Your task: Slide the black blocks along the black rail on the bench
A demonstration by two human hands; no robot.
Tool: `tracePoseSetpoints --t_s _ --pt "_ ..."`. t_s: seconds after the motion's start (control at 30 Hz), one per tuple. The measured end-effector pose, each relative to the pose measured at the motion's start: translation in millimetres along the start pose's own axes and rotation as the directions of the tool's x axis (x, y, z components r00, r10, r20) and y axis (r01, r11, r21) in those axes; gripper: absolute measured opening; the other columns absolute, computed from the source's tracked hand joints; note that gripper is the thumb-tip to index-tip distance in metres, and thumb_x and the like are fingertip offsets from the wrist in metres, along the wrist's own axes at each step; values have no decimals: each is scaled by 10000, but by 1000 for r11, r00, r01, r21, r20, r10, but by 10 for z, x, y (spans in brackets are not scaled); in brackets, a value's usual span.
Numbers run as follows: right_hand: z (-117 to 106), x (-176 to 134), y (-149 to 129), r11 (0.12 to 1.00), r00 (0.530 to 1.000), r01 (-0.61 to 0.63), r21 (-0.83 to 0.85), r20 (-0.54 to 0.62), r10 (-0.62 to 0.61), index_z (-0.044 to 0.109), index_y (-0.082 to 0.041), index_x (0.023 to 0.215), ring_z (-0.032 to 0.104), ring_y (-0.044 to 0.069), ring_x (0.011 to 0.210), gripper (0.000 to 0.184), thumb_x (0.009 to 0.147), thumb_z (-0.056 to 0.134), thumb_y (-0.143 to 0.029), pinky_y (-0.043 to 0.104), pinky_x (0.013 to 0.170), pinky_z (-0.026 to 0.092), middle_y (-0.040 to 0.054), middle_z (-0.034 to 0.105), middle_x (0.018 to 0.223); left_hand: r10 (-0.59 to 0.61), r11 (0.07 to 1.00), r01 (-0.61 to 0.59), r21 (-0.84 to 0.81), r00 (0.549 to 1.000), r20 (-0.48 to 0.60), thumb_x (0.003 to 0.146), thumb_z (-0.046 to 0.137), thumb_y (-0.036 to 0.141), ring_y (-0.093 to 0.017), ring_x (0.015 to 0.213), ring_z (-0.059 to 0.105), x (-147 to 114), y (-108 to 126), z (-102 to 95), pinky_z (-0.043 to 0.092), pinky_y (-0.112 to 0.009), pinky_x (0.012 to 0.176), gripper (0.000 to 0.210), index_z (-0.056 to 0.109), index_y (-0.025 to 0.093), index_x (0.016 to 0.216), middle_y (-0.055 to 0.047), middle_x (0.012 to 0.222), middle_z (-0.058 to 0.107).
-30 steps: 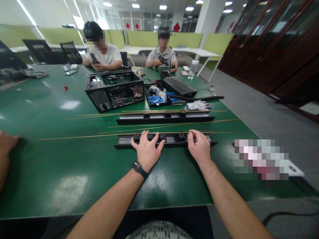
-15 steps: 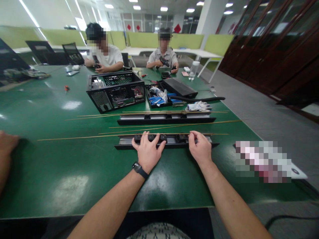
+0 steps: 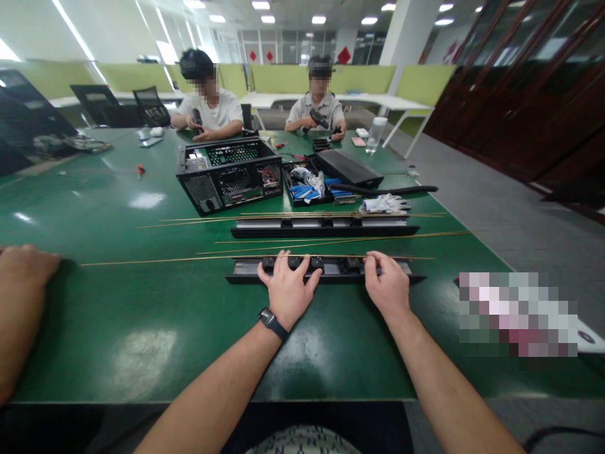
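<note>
My left hand (image 3: 290, 289) lies with fingers spread over several black blocks (image 3: 318, 263) on the near black-and-silver rail (image 3: 246, 270); it touches the blocks without wrapping round them. Along the rail's back edge runs a thin brass-coloured rod (image 3: 142, 261), sticking out far to the left. Thumb and forefinger of my right hand (image 3: 388, 285) pinch at this rod near the rail's right end; the exact contact is hard to see. Between my hands another black block (image 3: 352, 263) sits on the rail. Beyond it lies a second, similar rail (image 3: 326, 231), with more thin rods (image 3: 283, 241) between.
An open black computer case (image 3: 231, 183), a tray of gloves (image 3: 309, 189), a flat black box (image 3: 347, 167) and a white glove (image 3: 385, 203) stand farther back. Another person's hand (image 3: 28, 268) rests at left. Two people sit across the green table (image 3: 142, 328).
The whole view has shifted slightly, so things appear farther right. The other person's hand at left shows more. My hands keep about the same places on the rail.
</note>
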State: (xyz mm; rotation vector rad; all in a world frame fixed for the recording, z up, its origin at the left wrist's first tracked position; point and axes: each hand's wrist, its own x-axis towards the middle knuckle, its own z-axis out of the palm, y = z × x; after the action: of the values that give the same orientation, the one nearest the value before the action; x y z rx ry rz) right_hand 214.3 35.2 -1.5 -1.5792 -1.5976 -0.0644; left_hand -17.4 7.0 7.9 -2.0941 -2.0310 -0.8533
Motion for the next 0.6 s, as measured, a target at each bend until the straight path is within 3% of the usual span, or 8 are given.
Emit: tracePoseSetpoints --t_s 0.13,0.37,0.6 --pt "0 3 -35 1000 1000 24 11 7 -24 748 -183 1106 709 251 978 371 991 492 -427 389 960 518 108 791 1046 -3 1000 3 7 1000 10 987 580 587 -352 1435 494 -4 3 -14 195 -718 1180 403 731 378 1296 -175 1474 610" --pt "-52 51 55 993 996 -93 -76 2 93 760 -202 1058 702 274 921 380 961 488 -450 412 903 511 109 784 977 -13 1000 13 5 1000 6 979 563 636 -317 1459 470 -5 1 -29 231 -705 1184 436 707 403 1318 -160 1482 608" --pt "14 29 -9 997 999 -16 -76 41 19 753 -211 1067 698 287 965 399 950 476 -474 402 867 514 110 781 1011 -12 1000 12 -4 1000 -10 974 555 648 -348 1428 491 -5 -3 -36 242 -738 1173 437 722 402 1294 -147 1472 616"
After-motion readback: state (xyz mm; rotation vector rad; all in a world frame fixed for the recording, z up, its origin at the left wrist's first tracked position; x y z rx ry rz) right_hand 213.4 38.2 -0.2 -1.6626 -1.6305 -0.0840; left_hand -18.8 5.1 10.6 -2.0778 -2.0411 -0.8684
